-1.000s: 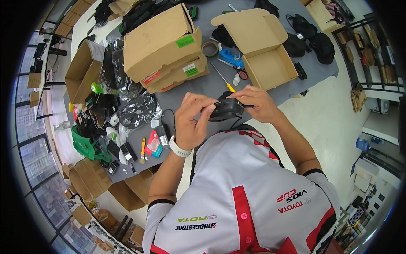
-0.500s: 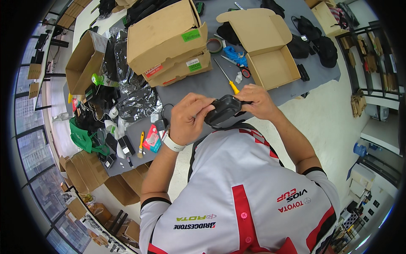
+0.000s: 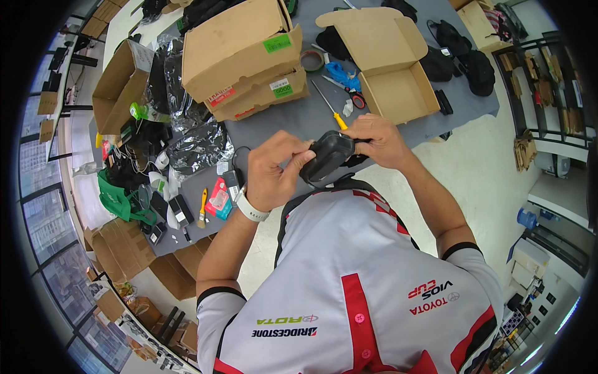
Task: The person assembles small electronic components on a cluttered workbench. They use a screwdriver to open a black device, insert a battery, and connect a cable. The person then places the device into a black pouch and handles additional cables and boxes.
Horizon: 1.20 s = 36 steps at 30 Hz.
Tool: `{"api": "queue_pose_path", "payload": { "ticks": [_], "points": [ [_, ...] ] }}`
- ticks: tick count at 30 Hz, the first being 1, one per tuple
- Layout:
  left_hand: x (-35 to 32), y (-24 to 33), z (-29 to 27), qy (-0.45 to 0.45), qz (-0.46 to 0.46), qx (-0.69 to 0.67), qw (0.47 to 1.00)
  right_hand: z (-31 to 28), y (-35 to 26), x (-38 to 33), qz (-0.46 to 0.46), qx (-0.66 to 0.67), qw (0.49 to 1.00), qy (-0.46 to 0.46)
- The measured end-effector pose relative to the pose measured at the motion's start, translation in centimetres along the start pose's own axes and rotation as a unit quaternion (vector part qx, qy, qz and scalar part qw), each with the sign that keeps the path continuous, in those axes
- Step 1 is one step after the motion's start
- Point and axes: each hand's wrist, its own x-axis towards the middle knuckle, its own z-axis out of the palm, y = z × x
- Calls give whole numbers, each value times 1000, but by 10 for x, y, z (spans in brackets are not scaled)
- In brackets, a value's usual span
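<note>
A small black hard-shelled device (image 3: 327, 156), judged light, rigid and best gripped at its ends, is held at chest height above the near edge of the grey table (image 3: 293, 121), clasped by the left hand (image 3: 277, 169) and pinched by the right hand (image 3: 374, 140), with a yellow-handled screwdriver (image 3: 331, 107) and open cardboard box (image 3: 389, 65) beyond.

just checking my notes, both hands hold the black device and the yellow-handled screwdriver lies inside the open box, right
Not quite. Both the left hand and right hand do hold the black device, but the head view shows the screwdriver lying on the grey table, to the left of the open box, not inside it.
</note>
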Motion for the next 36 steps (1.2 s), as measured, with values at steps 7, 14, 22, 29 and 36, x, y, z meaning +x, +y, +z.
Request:
{"api": "queue_pose_path", "payload": {
  "ticks": [7, 14, 22, 29, 36],
  "points": [
    [25, -3, 2, -18, -114, -199, 973, -14, -2, 29, 31, 48, 998, -6],
    [15, -26, 31, 9, -253, -289, 923, 13, -11, 23, 39, -120, 973, 194],
    [11, -31, 69, 157, -205, -294, 920, 44, -34, 12, 202, 122, 969, 71],
    [5, -4, 62, 11, -21, -118, 993, 23, -22, -7, 192, 90, 968, 131],
    [44, -26, 9, -31, -49, -6, 998, -30, -27, -12, 170, 184, 964, -85]
  ]
}}
